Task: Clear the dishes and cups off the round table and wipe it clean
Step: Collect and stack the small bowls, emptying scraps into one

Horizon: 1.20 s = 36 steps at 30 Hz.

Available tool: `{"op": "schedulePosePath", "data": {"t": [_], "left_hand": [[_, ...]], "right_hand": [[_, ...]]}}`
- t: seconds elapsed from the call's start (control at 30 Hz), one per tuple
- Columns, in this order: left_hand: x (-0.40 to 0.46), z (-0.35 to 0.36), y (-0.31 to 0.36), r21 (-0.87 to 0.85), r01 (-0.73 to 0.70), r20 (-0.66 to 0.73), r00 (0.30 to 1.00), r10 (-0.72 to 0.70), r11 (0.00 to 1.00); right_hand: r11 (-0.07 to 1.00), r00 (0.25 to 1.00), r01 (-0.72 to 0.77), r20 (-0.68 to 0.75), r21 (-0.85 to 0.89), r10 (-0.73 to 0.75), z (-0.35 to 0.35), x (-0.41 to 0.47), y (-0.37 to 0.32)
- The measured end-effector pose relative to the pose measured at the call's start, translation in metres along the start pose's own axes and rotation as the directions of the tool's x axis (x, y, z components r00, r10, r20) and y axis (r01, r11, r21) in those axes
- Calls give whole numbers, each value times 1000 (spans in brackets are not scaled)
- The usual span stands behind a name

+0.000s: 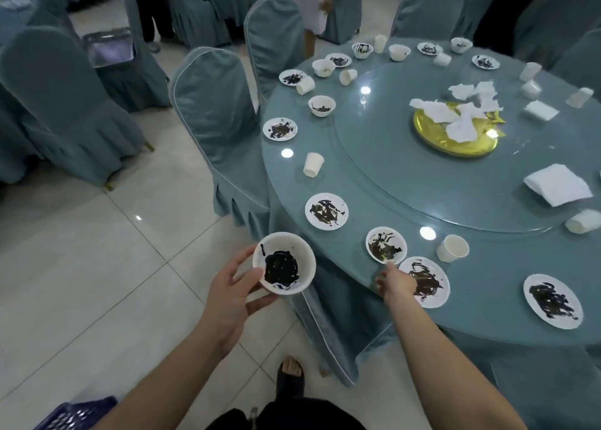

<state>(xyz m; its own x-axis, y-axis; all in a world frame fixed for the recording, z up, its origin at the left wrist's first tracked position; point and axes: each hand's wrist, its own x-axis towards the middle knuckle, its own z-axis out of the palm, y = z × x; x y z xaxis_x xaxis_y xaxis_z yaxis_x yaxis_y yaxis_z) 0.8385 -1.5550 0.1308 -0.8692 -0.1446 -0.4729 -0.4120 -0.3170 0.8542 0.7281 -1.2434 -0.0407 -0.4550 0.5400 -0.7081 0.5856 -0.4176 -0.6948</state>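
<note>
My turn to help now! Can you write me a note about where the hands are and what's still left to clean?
Left hand holds a dirty bowl off the table's edge.
Right hand reaches for a small dirty dish at the near rim; whether it grips yet, I can't tell.
Done: one bowl lifted.
Left: many dirty plates, bowls and paper cups ring the round table; crumpled napkins lie on the gold platter. Wiping not started.

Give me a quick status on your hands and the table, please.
Left hand holds a dirty bowl off the table. Right hand reaching to a small plate at the table edge. Many plates and cups left; nothing blocking.
</note>
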Motion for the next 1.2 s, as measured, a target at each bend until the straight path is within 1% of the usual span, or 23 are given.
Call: {"op": "schedulePosePath", "data": {"t": [0.17,0.3,0.4,0.5,0.63,0.7,0.8,0.93,1.07,1.2], "left_hand": [[36,-4,12,30,33,20,999,-33,999],[65,-9,23,27,58,39,998,-59,998],[87,-14,28,9,81,60,995,-82,997],[112,-20,38,-16,99,92,991,-97,995],[148,-33,64,-13,94,198,976,-89,996],[168,-43,84,-8,78,256,964,-73,997],[193,-65,115,-7,73,289,955,-68,997],[220,-105,151,1,51,350,935,-48,999],[243,-146,175,10,43,369,928,-43,999],[262,-177,195,24,38,393,918,-45,999]], "right_hand": [[995,993,-103,-61,17,104,20,28,-1],[993,990,-112,-86,36,115,39,21,-3],[998,997,-54,-55,33,56,62,-1,-9],[993,997,62,40,96,-66,88,-34,-20],[964,965,146,181,222,-188,128,-89,-44],[950,943,184,227,252,-243,154,-122,-57],[944,900,282,293,172,-323,197,-171,-69],[932,855,361,388,31,-344,260,-222,-69],[934,850,354,401,42,-340,310,-249,-55],[919,841,395,396,19,-369,347,-263,-49]]}}
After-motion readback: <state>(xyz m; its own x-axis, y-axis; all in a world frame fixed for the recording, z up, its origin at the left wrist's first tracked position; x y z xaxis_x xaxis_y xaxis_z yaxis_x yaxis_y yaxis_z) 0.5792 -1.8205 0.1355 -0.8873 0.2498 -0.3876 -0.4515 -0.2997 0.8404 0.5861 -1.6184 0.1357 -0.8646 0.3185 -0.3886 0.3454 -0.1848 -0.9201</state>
